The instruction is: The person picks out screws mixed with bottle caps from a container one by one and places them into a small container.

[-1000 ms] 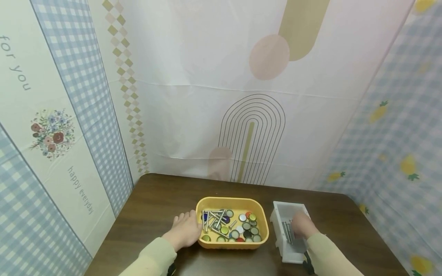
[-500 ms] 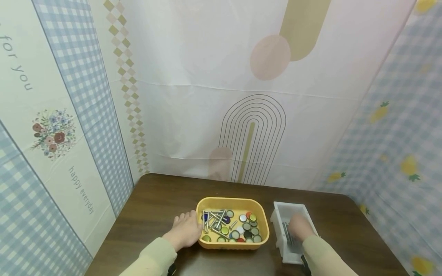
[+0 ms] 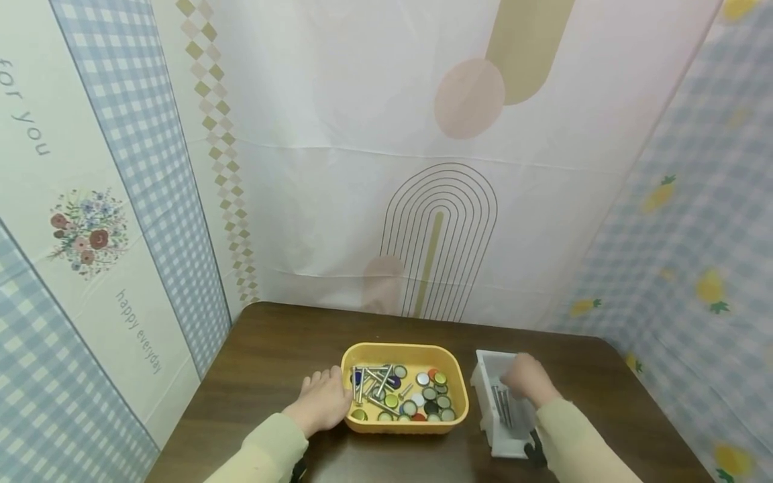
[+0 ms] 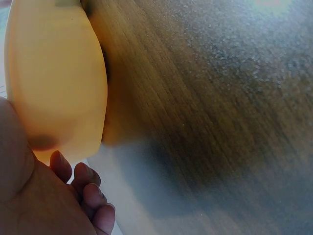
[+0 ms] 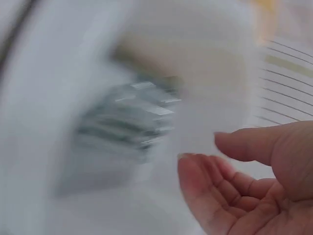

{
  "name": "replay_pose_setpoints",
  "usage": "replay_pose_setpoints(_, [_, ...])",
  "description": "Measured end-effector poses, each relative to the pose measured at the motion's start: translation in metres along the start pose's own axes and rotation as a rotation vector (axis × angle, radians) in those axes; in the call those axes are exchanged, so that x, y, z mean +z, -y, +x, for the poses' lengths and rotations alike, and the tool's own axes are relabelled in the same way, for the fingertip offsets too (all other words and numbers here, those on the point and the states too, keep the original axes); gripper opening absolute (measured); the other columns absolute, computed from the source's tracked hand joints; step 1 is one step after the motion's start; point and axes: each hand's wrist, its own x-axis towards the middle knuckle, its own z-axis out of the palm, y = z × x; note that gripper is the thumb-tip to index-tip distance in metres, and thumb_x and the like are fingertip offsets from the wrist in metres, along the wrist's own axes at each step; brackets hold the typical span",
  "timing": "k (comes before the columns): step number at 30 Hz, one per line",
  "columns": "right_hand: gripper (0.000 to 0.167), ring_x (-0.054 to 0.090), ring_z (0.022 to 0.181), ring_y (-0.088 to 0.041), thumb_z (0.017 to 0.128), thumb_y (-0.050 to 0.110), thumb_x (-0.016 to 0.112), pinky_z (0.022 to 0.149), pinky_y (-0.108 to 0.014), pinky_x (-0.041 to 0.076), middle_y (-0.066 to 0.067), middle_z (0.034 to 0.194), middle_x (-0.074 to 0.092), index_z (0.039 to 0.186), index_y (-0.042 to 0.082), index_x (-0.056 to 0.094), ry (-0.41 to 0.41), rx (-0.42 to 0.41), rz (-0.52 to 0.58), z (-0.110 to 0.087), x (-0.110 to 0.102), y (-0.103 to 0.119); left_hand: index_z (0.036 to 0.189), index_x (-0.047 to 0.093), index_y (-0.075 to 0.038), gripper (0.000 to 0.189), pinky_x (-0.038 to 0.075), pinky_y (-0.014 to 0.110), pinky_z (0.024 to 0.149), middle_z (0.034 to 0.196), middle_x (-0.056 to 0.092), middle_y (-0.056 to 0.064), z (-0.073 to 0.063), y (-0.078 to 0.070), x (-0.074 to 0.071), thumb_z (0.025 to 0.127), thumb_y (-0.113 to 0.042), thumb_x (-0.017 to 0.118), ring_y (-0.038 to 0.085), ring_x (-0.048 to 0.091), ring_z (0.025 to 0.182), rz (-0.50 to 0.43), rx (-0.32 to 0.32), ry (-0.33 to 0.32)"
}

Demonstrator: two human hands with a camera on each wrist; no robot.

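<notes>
On my monitor, the left hand [image 3: 320, 399] rests on the dark brown wooden table [image 3: 272, 355], fingers loose and apart, not wrapped round anything; it lies against the near side of the rounded rectangular yellow plastic tub [image 3: 401, 427], and I take it to be steadying that tub. Just right of that hand, inside the tub, long silver metal bolts [image 3: 384, 381] are heaped crosswise over some of the caps; farther from it, toward the tub's other end, spread the round multicoloured bottle caps [image 3: 430, 394]. Beyond the tub stands the white plastic box [image 3: 486, 399], with a small bundle of grey metal bolts [image 3: 502, 406] side by side in it, just left of and nearer the wearer than the right hand [image 3: 527, 377]. That hand hangs over the box, thumb and forefinger parted, nothing between them that I can see. I judge the step in hand to be handling bolts at the box, though I can't tell from here which way they travel. My next move calls for picking one shaft and bringing thumb and forefinger together on it alone, clear of its neighbours.
</notes>
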Motion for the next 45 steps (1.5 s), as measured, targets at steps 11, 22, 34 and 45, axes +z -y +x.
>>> replay_pose_setpoints(11, [0.017,0.067,0.065,-0.022,0.085,0.010,0.071,0.066,-0.036,0.056,-0.015,0.073,0.068,0.082,-0.007,0.071,0.114,0.046,0.538,0.011,0.012,0.084,0.104,0.049,0.000,0.029,0.032,0.048,0.079,0.085,0.047,0.009,0.000,0.002,0.000,0.093,-0.027,0.051,0.027,0.042,0.083,-0.005,-0.006,0.002])
replay_pose_setpoints(22, [0.022,0.061,0.048,-0.018,0.077,0.009,0.078,0.051,-0.030,0.050,-0.009,0.054,0.062,0.062,-0.002,0.067,0.182,-0.018,0.357,0.014,0.070,0.123,0.104,0.049,-0.001,0.029,0.031,0.047,0.079,0.085,0.047,0.008,0.002,0.001,0.005,0.094,-0.028,0.050,0.027,0.041,0.083,0.001,-0.020,0.011])
replay_pose_setpoints(34, [0.024,0.053,0.043,-0.014,0.074,0.013,0.081,0.047,-0.026,0.040,-0.005,0.049,0.060,0.057,0.001,0.067,0.112,-0.113,0.227,0.013,0.082,0.130,0.107,0.049,0.001,0.033,0.032,0.048,0.081,0.089,0.049,0.010,0.002,0.002,0.003,0.094,-0.029,0.050,0.027,0.043,0.086,0.009,-0.012,0.017])
replay_pose_setpoints(45, [0.027,0.042,0.038,-0.011,0.065,-0.005,0.066,0.042,-0.024,0.035,0.004,0.040,0.044,0.046,0.008,0.053,0.057,-0.167,0.339,0.019,0.096,0.134,0.107,0.048,0.001,0.032,0.031,0.048,0.080,0.088,0.048,0.011,0.003,0.004,0.007,0.094,-0.028,0.048,0.028,0.043,0.085,0.001,-0.012,-0.012])
